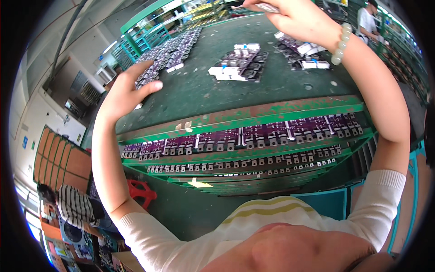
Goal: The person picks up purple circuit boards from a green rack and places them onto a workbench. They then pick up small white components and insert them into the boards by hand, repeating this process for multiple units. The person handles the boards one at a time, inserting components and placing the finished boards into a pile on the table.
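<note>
At the left of the green tabletop [181, 102], my left hand [124, 93] is open, thumb and fingers apart. It overlaps the near end of long rows of purple circuit boards [179, 47] and partly hides them. My right hand [301, 22] reaches to the top edge of the view, its fingers partly cut off and bent around a small whitish piece [268, 7] whose kind I cannot make out. A stack of circuit boards with white parts [238, 63] lies mid-table. Below my right wrist lies another stack of boards [312, 64].
Under the tabletop, a green rack [249, 111] holds several tiers of purple boards [267, 131]. A red stool [141, 192] stands below left. One person in stripes [74, 206] is at the far left, another in white [367, 22] at the upper right. Blue-green frames [324, 204] stand near my right side.
</note>
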Available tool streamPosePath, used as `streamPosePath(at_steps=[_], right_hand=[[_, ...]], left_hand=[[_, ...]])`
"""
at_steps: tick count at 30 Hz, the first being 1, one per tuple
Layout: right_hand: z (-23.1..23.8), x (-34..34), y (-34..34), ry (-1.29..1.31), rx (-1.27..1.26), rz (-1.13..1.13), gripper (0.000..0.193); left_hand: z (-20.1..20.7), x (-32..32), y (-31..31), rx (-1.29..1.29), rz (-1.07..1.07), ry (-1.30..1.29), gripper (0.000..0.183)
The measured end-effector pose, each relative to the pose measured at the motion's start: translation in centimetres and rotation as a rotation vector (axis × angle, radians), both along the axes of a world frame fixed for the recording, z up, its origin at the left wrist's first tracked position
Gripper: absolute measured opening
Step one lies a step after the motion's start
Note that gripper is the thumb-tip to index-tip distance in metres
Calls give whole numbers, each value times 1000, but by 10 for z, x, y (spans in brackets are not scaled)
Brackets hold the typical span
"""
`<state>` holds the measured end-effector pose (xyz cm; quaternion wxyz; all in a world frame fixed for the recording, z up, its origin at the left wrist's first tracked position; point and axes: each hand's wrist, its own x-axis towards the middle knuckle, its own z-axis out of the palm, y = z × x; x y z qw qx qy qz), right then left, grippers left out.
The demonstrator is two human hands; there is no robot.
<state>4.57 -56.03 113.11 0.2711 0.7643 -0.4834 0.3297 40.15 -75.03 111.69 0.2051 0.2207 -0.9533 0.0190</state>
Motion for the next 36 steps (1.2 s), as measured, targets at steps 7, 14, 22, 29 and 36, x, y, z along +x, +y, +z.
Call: streamPosePath(at_steps=[7, 14, 22, 29, 36], right_hand=[[-15, -16, -14, 170, 46, -134, 26], [-10, 1, -9, 134, 3, -270, 19], [-13, -8, -14, 133, 67, -335, 23], [-13, 5, -11, 172, 175, -347, 26], [-17, -1, -14, 80, 89, -246, 25]], left_hand=[[8, -149, 84, 171, 9, -74, 89], [-4, -182, 68, 317, -54, -132, 83], [-7, -187, 54, 462, -75, -59, 72], [-12, -165, 21, 566, -175, 85, 67], [0, -154, 0, 655, -180, 362, 60]])
